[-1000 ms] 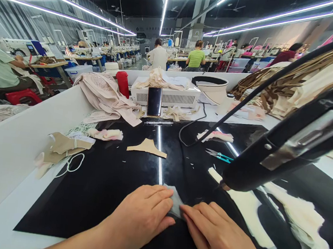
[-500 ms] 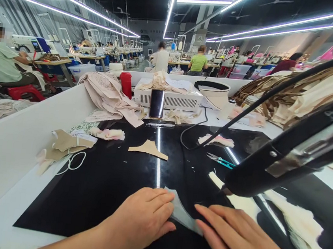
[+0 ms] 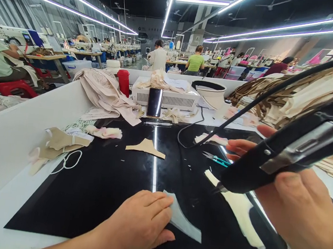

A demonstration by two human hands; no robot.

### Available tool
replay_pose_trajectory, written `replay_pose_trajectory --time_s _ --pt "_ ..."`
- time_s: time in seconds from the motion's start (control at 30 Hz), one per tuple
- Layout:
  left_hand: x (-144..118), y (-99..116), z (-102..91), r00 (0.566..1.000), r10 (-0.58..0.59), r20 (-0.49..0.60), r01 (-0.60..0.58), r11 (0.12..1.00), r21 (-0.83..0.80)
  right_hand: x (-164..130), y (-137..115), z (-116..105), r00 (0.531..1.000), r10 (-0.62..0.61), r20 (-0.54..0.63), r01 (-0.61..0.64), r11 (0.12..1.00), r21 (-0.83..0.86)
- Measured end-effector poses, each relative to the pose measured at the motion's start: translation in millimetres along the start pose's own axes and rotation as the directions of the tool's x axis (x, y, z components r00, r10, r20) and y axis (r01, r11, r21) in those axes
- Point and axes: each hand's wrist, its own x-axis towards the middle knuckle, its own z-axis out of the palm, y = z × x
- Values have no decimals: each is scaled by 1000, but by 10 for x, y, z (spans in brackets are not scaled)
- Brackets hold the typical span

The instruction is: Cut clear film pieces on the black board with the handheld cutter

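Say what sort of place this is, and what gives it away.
Likely a garment sewing workshop: a sewing machine at far left, seated workers such as the person in a green top, and a heap of pale cloth beyond the black mat.

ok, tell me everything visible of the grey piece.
The grey piece is thin, smooth and looks like fabric. It lies flat on the black mat, upper edge curving inward, slanting down rightward to a blunt, straight end. The left grip rests over its left part, hiding the outline there.
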Motion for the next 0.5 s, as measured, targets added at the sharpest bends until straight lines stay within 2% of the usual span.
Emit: replay_pose_trajectory --time_s 0.03,0.1,0.2,0.37,0.5 --pt "-3 0 6 1000 -2 -5 2 1000 6 42 -20 29 996 93 -1 -91 979 183" --pt "-11 -2 26 1000 5 -19 -5 1000 11 73 -44 92 969 248 17 -227 854 468" --pt "-22 -13 53 999 30 -38 -29 999 26 42 -97 226 956 291 35 -259 780 569" --pt "-13 -20 57 997 66 -35 -63 994 85 -36 -284 561 959 285 1 -191 639 745" --pt "3 -5 63 997 67 -48 -61 991 119 -81 -391 804 961 277 20 -171 535 827"
